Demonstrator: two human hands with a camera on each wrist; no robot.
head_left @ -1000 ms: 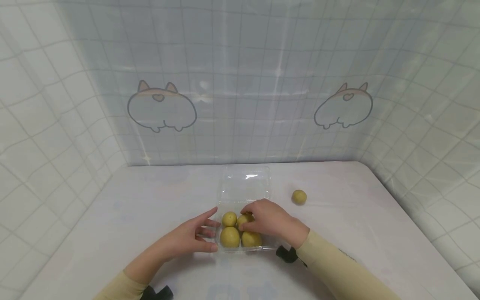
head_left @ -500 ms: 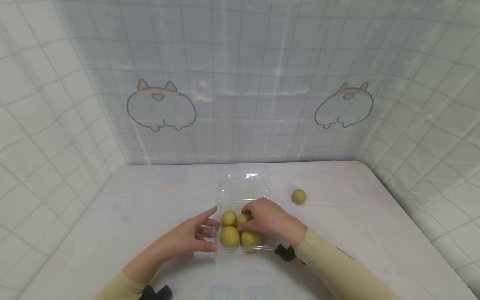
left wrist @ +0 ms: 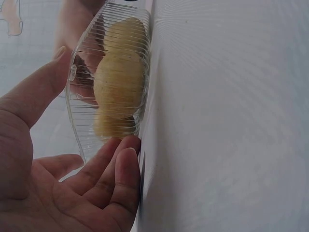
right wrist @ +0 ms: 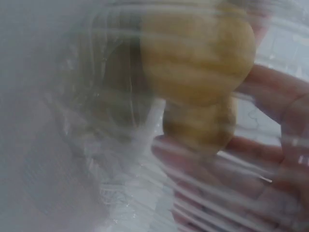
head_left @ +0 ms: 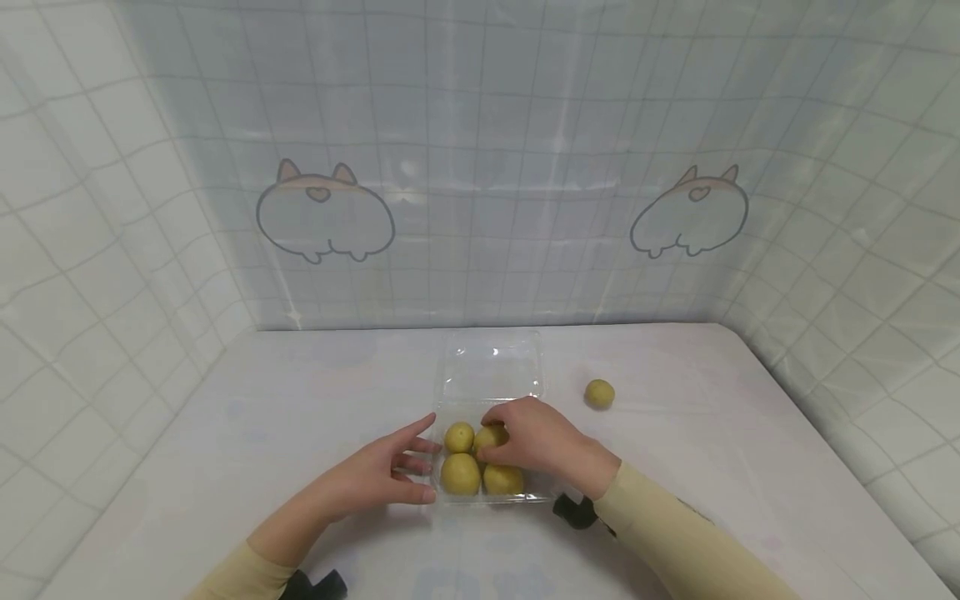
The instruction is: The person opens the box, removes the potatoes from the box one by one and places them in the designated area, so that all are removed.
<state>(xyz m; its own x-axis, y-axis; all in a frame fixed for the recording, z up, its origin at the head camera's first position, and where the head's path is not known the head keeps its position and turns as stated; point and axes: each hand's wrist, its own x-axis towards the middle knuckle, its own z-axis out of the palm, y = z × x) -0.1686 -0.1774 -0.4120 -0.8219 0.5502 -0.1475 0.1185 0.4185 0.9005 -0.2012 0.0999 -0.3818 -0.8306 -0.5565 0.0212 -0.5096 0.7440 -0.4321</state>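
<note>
My right hand [head_left: 536, 433] pinches the back-right yellow fruit [head_left: 491, 436] inside the open clear box [head_left: 498, 499], my left hand [head_left: 378, 473] spread by its left wall, so I'm seemingly settling that fruit, and next probably calls for letting go gently.

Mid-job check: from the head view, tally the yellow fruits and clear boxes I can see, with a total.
Yellow fruits: 5 (4 in the box, 1 loose fruit on the table)
Clear box, lid open: 1
Total in view: 6
The right hand could hide more.
</note>
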